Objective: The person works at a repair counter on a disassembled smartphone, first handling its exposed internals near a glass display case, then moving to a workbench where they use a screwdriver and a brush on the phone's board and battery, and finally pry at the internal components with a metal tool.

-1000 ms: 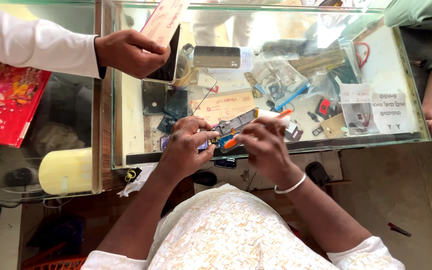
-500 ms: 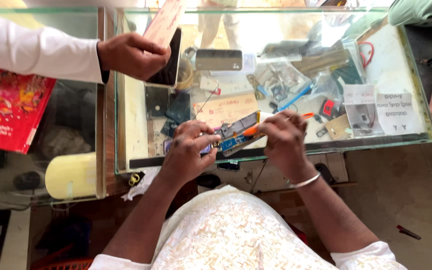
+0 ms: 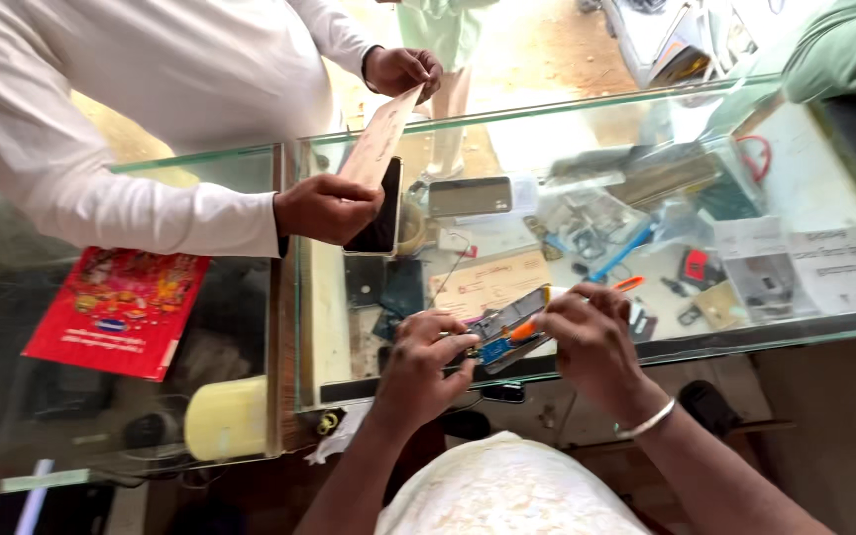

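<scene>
My left hand grips the near end of an opened phone whose blue and grey inner parts face up, held just above the glass counter. My right hand pinches an orange-handled tool with its tip on the phone's inside; a metal bangle circles that wrist. Both hands hover at the counter's near edge.
Across the counter a person in a white shirt holds a dark phone in one hand and a card in the other. Another phone, small parts, papers and tools lie on the glass. A red packet and yellow cylinder sit left.
The view has tilted up, showing more of the person in white. My hands and the opened phone stay together at the counter's near edge; the right hand keeps working the tool.
</scene>
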